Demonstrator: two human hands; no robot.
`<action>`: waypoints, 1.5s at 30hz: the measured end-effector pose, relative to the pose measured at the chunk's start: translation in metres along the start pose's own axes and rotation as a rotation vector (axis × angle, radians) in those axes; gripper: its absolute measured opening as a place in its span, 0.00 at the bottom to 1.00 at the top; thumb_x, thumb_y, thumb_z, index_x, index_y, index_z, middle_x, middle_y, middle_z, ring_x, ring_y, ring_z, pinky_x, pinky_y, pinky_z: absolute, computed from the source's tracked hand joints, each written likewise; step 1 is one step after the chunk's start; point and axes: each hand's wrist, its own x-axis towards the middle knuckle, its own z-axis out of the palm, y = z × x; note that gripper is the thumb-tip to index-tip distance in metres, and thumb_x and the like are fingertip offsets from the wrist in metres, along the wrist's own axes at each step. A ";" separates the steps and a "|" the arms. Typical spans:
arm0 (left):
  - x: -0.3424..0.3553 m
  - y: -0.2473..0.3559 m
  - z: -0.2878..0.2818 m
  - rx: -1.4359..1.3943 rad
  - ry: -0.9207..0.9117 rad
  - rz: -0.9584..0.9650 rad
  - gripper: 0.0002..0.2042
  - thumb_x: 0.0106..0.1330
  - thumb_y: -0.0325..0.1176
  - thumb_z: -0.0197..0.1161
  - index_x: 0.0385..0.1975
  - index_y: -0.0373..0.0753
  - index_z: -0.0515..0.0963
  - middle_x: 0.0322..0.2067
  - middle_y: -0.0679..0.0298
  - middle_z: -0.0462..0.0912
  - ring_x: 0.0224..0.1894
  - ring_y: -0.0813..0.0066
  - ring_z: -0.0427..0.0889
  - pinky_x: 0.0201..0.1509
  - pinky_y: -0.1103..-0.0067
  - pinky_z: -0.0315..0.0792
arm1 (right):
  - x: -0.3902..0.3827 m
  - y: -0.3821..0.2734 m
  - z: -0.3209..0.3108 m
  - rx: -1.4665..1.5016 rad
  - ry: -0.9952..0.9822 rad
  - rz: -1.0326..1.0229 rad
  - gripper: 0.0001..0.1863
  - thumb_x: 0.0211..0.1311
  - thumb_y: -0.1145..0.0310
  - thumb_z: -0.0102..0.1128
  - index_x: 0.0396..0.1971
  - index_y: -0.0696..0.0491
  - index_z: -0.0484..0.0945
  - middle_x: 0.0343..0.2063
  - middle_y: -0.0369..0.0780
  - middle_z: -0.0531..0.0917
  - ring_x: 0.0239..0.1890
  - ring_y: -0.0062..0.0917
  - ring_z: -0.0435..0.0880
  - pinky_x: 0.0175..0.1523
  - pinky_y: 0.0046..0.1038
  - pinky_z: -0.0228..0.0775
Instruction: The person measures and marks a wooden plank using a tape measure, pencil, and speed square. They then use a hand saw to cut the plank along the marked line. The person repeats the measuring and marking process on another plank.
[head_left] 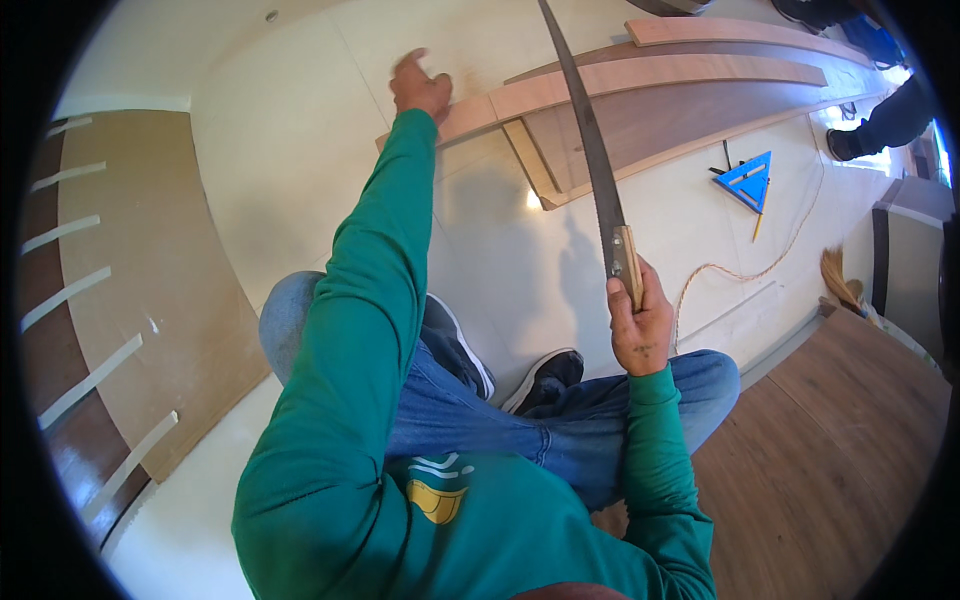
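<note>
My right hand [642, 325] is closed round the wooden handle of a handsaw [590, 130]. The long blade points up and away, passing in front of a narrow wooden strip [700, 70]. My left hand [420, 90] reaches far forward at the strip's left end, its fingers apart with nothing in them. Whether its heel rests on the wood, I cannot tell. The strip lies across a large framed plywood panel [660, 128], whose near left corner shows a paler batten [530, 160].
A blue triangular square [746, 184] and a yellow pencil [757, 228] lie on the tiles, beside a thin cord [745, 276]. A broom [842, 278] is at right. Brown boards [840, 440] lie near right; a taped brown sheet [170, 260] is left. Another person's foot [845, 145] stands far right.
</note>
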 end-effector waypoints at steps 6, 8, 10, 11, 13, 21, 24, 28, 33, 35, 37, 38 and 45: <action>-0.015 -0.001 -0.019 -0.405 -0.864 -0.044 0.30 0.60 0.42 0.68 0.65 0.47 0.78 0.63 0.52 0.81 0.63 0.51 0.79 0.72 0.63 0.69 | 0.003 -0.003 0.019 -0.123 -0.119 0.004 0.21 0.79 0.61 0.55 0.64 0.57 0.74 0.33 0.52 0.86 0.34 0.41 0.88 0.43 0.35 0.79; -0.021 0.004 -0.024 -0.156 -0.897 0.093 0.32 0.59 0.42 0.72 0.66 0.42 0.76 0.60 0.49 0.82 0.60 0.55 0.82 0.66 0.66 0.73 | 0.002 -0.006 0.022 -0.144 -0.162 0.029 0.21 0.79 0.61 0.55 0.64 0.57 0.73 0.34 0.56 0.86 0.36 0.51 0.88 0.44 0.40 0.79; -0.031 0.022 -0.032 0.074 -0.892 0.208 0.34 0.57 0.45 0.76 0.65 0.40 0.76 0.58 0.49 0.83 0.58 0.55 0.84 0.64 0.66 0.75 | 0.001 -0.003 0.026 -0.155 -0.153 -0.008 0.21 0.79 0.62 0.55 0.64 0.57 0.73 0.33 0.56 0.86 0.36 0.52 0.88 0.44 0.42 0.79; -0.038 0.033 -0.035 0.179 -0.871 0.252 0.35 0.56 0.48 0.78 0.63 0.40 0.77 0.57 0.49 0.84 0.57 0.53 0.84 0.64 0.65 0.75 | 0.002 -0.004 0.027 -0.148 -0.160 -0.014 0.21 0.79 0.62 0.55 0.64 0.57 0.72 0.34 0.57 0.86 0.38 0.55 0.87 0.44 0.45 0.79; -0.042 0.042 -0.038 0.315 -0.849 0.265 0.36 0.53 0.52 0.80 0.60 0.40 0.78 0.54 0.50 0.86 0.57 0.52 0.85 0.63 0.63 0.75 | 0.002 -0.003 0.029 -0.166 -0.174 -0.021 0.21 0.78 0.63 0.56 0.64 0.57 0.72 0.34 0.57 0.86 0.38 0.56 0.87 0.44 0.46 0.79; -0.047 0.043 -0.033 0.374 -0.830 0.209 0.33 0.52 0.52 0.81 0.55 0.40 0.80 0.48 0.55 0.89 0.56 0.55 0.86 0.59 0.59 0.76 | -0.001 0.005 0.030 -0.198 -0.190 -0.040 0.21 0.80 0.60 0.54 0.64 0.56 0.73 0.29 0.51 0.85 0.32 0.46 0.88 0.40 0.39 0.78; -0.050 0.046 -0.034 0.370 -0.793 0.195 0.33 0.52 0.52 0.81 0.55 0.41 0.80 0.49 0.56 0.89 0.56 0.56 0.86 0.59 0.60 0.77 | -0.002 0.004 0.031 -0.201 -0.190 -0.057 0.21 0.80 0.60 0.54 0.64 0.56 0.72 0.29 0.51 0.85 0.32 0.46 0.88 0.40 0.39 0.78; -0.051 0.048 -0.033 0.381 -0.790 0.203 0.34 0.51 0.53 0.81 0.55 0.42 0.80 0.50 0.56 0.89 0.57 0.56 0.86 0.59 0.60 0.76 | -0.004 0.004 0.033 -0.203 -0.195 -0.062 0.21 0.79 0.61 0.54 0.64 0.56 0.72 0.30 0.52 0.85 0.33 0.49 0.88 0.40 0.41 0.78; -0.047 0.051 -0.034 0.406 -0.833 0.204 0.34 0.50 0.55 0.82 0.53 0.42 0.81 0.50 0.56 0.88 0.57 0.57 0.85 0.59 0.59 0.76 | -0.006 -0.001 0.032 -0.206 -0.216 -0.043 0.22 0.78 0.63 0.55 0.65 0.57 0.71 0.32 0.56 0.85 0.37 0.55 0.87 0.42 0.46 0.78; -0.045 0.053 -0.035 0.417 -0.845 0.201 0.33 0.50 0.55 0.82 0.52 0.42 0.81 0.49 0.56 0.89 0.56 0.57 0.86 0.59 0.59 0.76 | -0.011 -0.008 0.034 -0.196 -0.228 -0.028 0.22 0.77 0.65 0.56 0.64 0.58 0.69 0.34 0.60 0.85 0.39 0.60 0.86 0.43 0.51 0.78; -0.045 0.051 -0.032 0.413 -0.847 0.188 0.33 0.49 0.54 0.82 0.51 0.42 0.81 0.49 0.57 0.88 0.56 0.56 0.85 0.59 0.58 0.76 | -0.013 -0.009 0.034 -0.197 -0.239 -0.028 0.22 0.76 0.65 0.56 0.64 0.57 0.69 0.33 0.60 0.85 0.38 0.61 0.85 0.42 0.52 0.78; -0.045 0.050 -0.030 0.404 -0.842 0.179 0.32 0.48 0.54 0.83 0.49 0.42 0.81 0.49 0.57 0.88 0.56 0.56 0.85 0.59 0.57 0.75 | -0.014 -0.009 0.034 -0.198 -0.244 -0.028 0.22 0.76 0.66 0.56 0.64 0.57 0.69 0.33 0.60 0.85 0.38 0.61 0.85 0.42 0.52 0.77; -0.042 0.047 -0.029 0.386 -0.867 0.158 0.30 0.50 0.51 0.82 0.50 0.42 0.82 0.49 0.58 0.89 0.56 0.57 0.86 0.59 0.58 0.76 | -0.030 -0.012 0.031 -0.258 -0.211 -0.044 0.21 0.75 0.68 0.56 0.63 0.58 0.70 0.32 0.60 0.84 0.36 0.61 0.84 0.40 0.52 0.77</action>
